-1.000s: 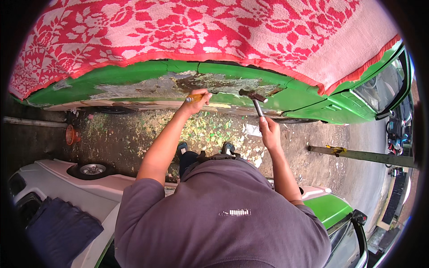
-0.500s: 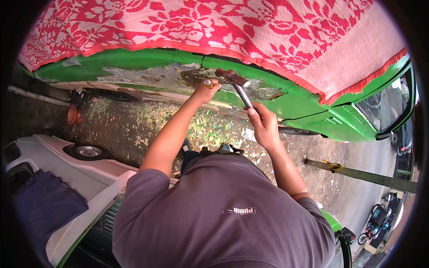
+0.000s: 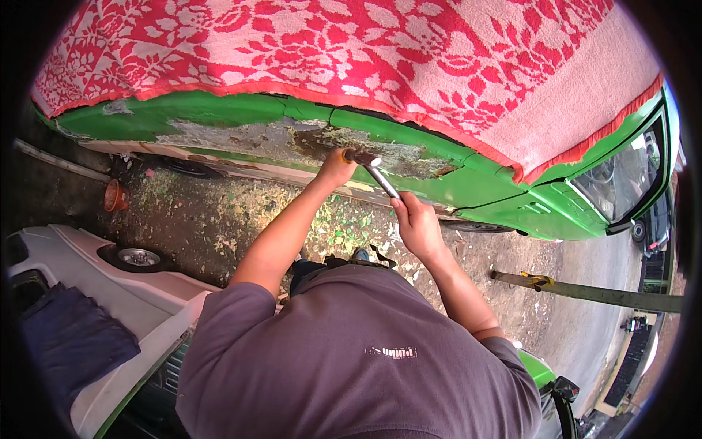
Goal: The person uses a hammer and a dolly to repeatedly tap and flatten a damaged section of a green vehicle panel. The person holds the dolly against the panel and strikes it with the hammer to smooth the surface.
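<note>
Two hands: both raised to the side of a green car body [image 3: 241,113], forearms coming up from a grey-shirted torso [image 3: 358,351].
Left hand [image 3: 338,167]: arm stretched long and nearly straight, fist pressed against the bare patch; fingers curled shut around something small, hidden inside the grip, so cannot tell what.
Right hand [image 3: 418,223]: elbow bent, wrist cocked upward, fingers wrapped tight round the lower handle of a hammer [image 3: 374,172].
Hammer: metal shaft slanting up and left from the right fist, rusty brown head lying just beside the left knuckles, against the panel.
Stripped patch [image 3: 292,139]: long band along the panel with paint gone, grey and rust-brown, ragged edges; green paint above and below.
Cover: red and pink floral blanket [image 3: 380,58] draped over the top of the car, orange-red hem hanging just above the patch.
Ground [image 3: 212,219]: dirt littered with pale and green paint flakes under the work area.
Containers: small orange pot [image 3: 115,196] on the ground at left, well apart from the hands; contents cannot be seen.
Near left: white car body part [image 3: 110,285] with a dark blue cloth [image 3: 73,340] lying on it.
Right: long pole [image 3: 585,293] lying across the ground; car window [image 3: 621,179] at the green car's end.
</note>
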Action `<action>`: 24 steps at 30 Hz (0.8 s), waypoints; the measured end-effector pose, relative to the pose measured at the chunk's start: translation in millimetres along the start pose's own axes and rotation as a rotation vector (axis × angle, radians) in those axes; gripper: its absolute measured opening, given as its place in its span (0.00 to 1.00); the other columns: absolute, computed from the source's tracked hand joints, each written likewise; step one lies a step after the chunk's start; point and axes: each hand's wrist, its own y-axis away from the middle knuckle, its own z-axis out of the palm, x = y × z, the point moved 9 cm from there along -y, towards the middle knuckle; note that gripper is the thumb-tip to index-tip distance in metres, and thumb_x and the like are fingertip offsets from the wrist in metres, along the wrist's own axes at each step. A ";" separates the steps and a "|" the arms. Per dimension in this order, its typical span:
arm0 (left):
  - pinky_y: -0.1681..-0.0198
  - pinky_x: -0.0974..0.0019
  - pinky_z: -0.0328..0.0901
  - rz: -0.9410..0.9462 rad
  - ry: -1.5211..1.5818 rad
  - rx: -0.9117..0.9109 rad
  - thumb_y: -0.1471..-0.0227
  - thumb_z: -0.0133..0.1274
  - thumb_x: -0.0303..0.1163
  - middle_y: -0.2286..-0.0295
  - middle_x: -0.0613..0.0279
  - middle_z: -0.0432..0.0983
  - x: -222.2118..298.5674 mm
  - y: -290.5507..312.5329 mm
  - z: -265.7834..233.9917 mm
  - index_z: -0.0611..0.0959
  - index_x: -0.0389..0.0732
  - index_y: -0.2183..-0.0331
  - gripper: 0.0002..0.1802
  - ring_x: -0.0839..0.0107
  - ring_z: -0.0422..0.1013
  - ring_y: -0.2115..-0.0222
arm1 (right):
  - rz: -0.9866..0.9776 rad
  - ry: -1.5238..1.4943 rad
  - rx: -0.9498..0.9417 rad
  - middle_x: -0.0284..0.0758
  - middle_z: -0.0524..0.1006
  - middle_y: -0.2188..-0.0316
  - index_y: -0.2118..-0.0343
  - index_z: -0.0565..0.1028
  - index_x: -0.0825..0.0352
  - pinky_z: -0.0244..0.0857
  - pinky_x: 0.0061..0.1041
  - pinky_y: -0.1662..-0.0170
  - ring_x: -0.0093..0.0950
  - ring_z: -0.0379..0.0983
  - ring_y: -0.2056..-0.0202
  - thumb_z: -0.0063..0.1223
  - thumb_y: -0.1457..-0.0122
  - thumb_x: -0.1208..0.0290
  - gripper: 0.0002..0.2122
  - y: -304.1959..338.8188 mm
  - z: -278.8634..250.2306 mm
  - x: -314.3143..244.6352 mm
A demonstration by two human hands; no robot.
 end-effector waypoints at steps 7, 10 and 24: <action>0.67 0.59 0.64 -0.352 0.167 -0.025 0.47 0.52 0.31 0.79 0.55 0.73 -7.1 12.2 -7.0 0.76 0.36 0.77 0.11 0.66 0.70 0.75 | 0.044 -0.142 0.011 0.51 0.74 0.79 0.64 0.73 0.70 0.64 0.44 0.71 0.52 0.73 0.73 0.48 0.34 0.63 0.13 2.7 -23.4 -18.6; 0.69 0.59 0.64 -0.286 0.249 0.004 0.45 0.50 0.31 0.80 0.56 0.74 -3.8 14.1 -2.6 0.77 0.36 0.75 0.10 0.69 0.70 0.76 | -0.002 -0.017 -0.025 0.49 0.72 0.82 0.66 0.72 0.71 0.62 0.43 0.72 0.50 0.70 0.77 0.46 0.33 0.61 0.15 -4.2 -5.0 1.1; 0.68 0.56 0.67 0.104 0.052 0.067 0.46 0.53 0.27 0.75 0.52 0.73 43.7 62.0 1.6 0.76 0.37 0.71 0.04 0.53 0.72 0.72 | 0.123 -0.075 -0.128 0.50 0.74 0.79 0.63 0.74 0.71 0.64 0.43 0.69 0.51 0.73 0.73 0.47 0.33 0.61 0.14 15.3 9.1 14.4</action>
